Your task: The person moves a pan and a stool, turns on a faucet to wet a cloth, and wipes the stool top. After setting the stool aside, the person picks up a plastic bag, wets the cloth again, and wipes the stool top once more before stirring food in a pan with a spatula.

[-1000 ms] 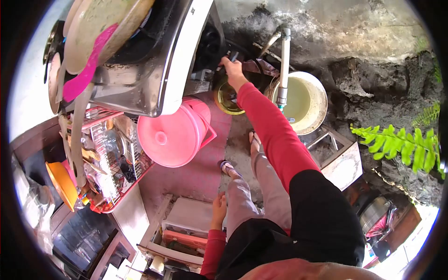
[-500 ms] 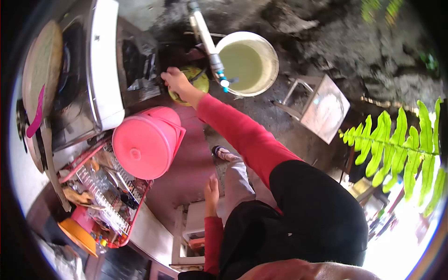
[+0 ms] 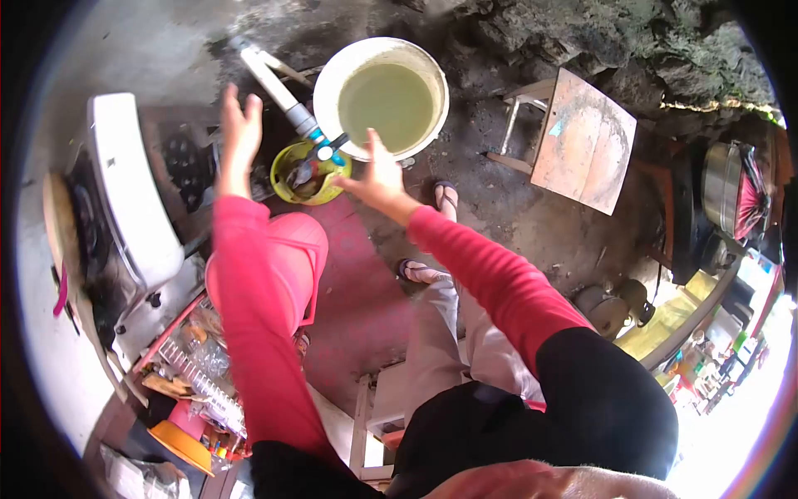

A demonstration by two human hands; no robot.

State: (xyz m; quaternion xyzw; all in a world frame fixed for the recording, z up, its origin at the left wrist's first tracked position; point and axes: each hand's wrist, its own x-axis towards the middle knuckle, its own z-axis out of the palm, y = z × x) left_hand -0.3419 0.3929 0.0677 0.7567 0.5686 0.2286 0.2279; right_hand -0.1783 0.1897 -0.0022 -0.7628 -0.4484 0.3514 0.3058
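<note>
My left hand is raised in front of me, fingers stretched and nothing held. It is just left of a small yellow-green bucket, which has some dark and pale things inside that I cannot make out. On the right of that bucket is my right hand, with thumb and fingers apart and nothing in them. A grey pipe with a blue-jointed tap reaches over the yellow-green bucket. Close to my right hand stands a large white bucket of greenish water.
A pink lidded bucket stands at the left, partly behind my left sleeve. Beyond it is a white-fronted stove. Below is a dish rack with kitchenware. A wooden stool stands right; pots lie lower right.
My left hand has risen from beside my lap to the left of the yellow-green bucket. My right hand has moved from that bucket's left side to its right. The view has shifted.
</note>
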